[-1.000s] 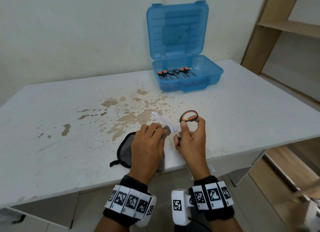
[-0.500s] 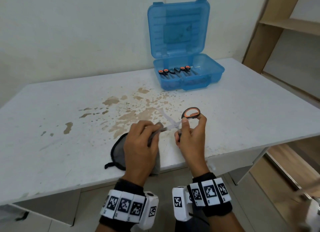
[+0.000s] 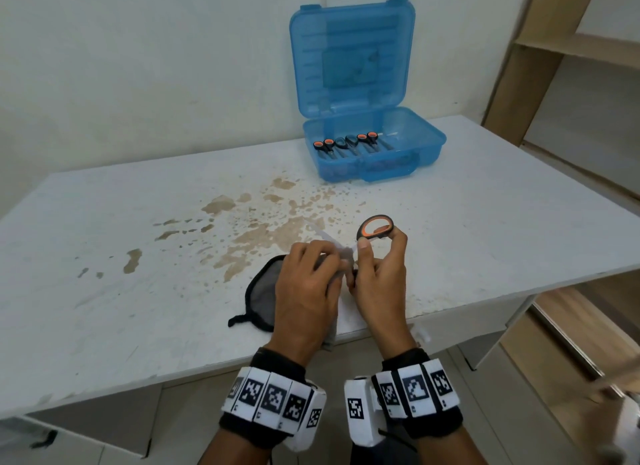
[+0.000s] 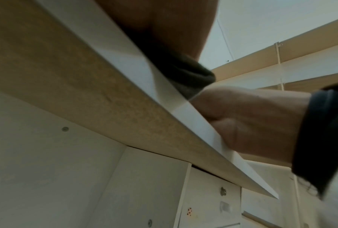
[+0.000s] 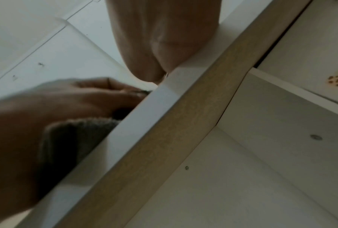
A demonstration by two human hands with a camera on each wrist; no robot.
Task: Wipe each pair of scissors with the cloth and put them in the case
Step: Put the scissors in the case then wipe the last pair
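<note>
Left hand (image 3: 306, 291) grips grey cloth (image 3: 265, 293) round blade | right hand (image 3: 375, 284) pinches orange-and-black-handled scissors (image 3: 375, 228), at white worktop (image 3: 485, 239) near edge | open blue plastic case (image 3: 374, 152) at far edge, well apart, three pairs inside | brown stains (image 3: 263, 236) between.

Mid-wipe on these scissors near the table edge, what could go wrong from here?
1. The scissors look open, one bare blade jutting past the left hand that pinches the cloth; a slip could nick a finger.
2. The right hand holds only the handle loops, so they might twist loose.
3. The cloth hangs over the table edge and could slide off if released.
</note>
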